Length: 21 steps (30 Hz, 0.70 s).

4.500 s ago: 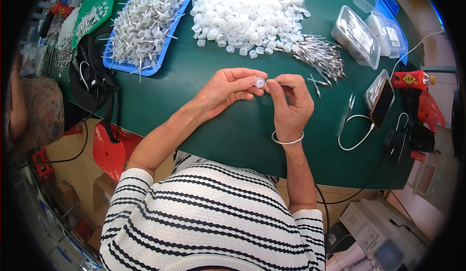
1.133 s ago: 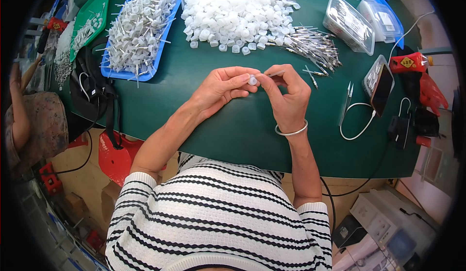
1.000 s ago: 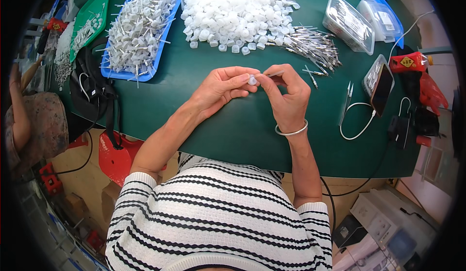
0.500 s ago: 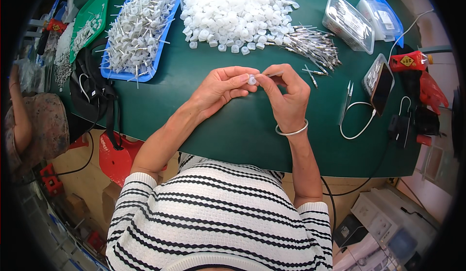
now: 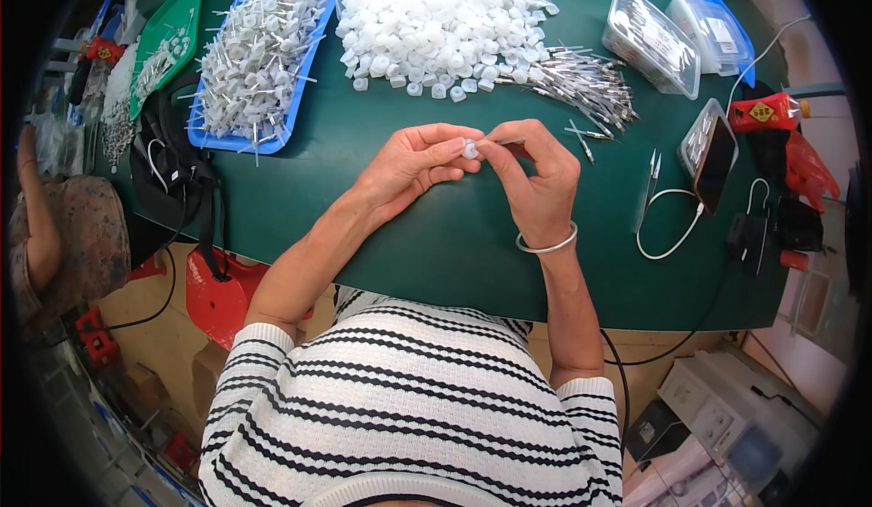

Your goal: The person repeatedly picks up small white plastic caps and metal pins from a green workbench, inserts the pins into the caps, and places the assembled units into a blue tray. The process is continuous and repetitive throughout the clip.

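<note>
Between thumb and fingers, my left hand point(image 5: 420, 164) pinches a small white translucent plastic cap point(image 5: 470, 150). My right hand point(image 5: 538, 173) meets it from the other side, its thumb and forefinger closed on a thin metal-tipped pin point(image 5: 509, 140) whose end touches or nearly touches the cap. The fingertips hide how far the two fit together. Beyond my hands lies a big heap of loose white caps point(image 5: 445, 25). A pile of thin pins point(image 5: 586, 84) sits at its right edge. At left, a blue tray point(image 5: 289, 130) holds many caps with pins in them.
A green tray point(image 5: 193, 3) stands at far left, beside a black bag strap point(image 5: 173, 166). On the right are a clear plastic box point(image 5: 654, 44), tweezers point(image 5: 649, 189), a phone point(image 5: 716, 166) with a white cable and a red bottle point(image 5: 763, 114). Another person's arm point(image 5: 38, 216) shows at far left.
Hardly anything differs. Both hands keep their place and hold on the cap and pin, with only a tiny shift at the fingertips.
</note>
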Motion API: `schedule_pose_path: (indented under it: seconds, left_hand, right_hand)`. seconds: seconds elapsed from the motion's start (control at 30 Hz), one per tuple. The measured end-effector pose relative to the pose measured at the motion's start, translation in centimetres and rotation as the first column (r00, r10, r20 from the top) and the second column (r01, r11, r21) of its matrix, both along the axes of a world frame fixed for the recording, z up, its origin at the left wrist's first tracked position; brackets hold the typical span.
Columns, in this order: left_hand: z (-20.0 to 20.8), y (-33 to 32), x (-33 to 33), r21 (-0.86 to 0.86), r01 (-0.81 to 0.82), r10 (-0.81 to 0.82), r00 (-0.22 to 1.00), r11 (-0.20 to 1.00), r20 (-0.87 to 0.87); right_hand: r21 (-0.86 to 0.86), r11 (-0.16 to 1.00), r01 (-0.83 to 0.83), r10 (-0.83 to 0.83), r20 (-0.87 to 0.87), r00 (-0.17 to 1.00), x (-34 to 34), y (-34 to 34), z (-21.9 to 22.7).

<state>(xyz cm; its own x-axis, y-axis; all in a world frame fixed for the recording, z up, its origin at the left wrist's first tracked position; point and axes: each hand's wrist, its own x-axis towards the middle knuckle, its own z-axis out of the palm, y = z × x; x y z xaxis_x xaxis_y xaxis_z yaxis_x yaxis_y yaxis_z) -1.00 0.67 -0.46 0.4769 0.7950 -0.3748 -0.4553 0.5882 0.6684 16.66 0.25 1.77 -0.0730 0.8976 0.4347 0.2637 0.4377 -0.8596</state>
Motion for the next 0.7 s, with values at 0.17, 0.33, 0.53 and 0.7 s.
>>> schedule_pose_path:
  seconds: [0.17, 0.33, 0.53, 0.7]
  left_hand:
    - [-0.34, -0.03, -0.08, 0.002, -0.005, 0.005, 1.0, 1.0, -0.01]
    - [-0.32, -0.01, -0.06, 0.01, -0.004, 0.005, 1.0, 1.0, -0.014]
    - [-0.26, 0.02, -0.06, 0.013, 0.001, -0.001, 1.0, 1.0, -0.02]
    - [-0.31, 0.02, -0.14, 0.013, 0.004, -0.004, 1.0, 1.0, -0.017]
  right_hand:
    - [-0.03, 1.0, 0.006, -0.006, -0.01, 1.0, -0.03, -0.06, 0.1]
    - [-0.06, 0.998, 0.01, -0.011, -0.008, 1.0, 0.0, -0.09, 0.03]
    - [-0.044, 0.999, 0.016, -0.016, 0.008, 1.0, -0.06, -0.06, 0.32]
    - [-0.055, 0.998, 0.013, -0.014, -0.015, 1.0, -0.13, -0.04, 0.13]
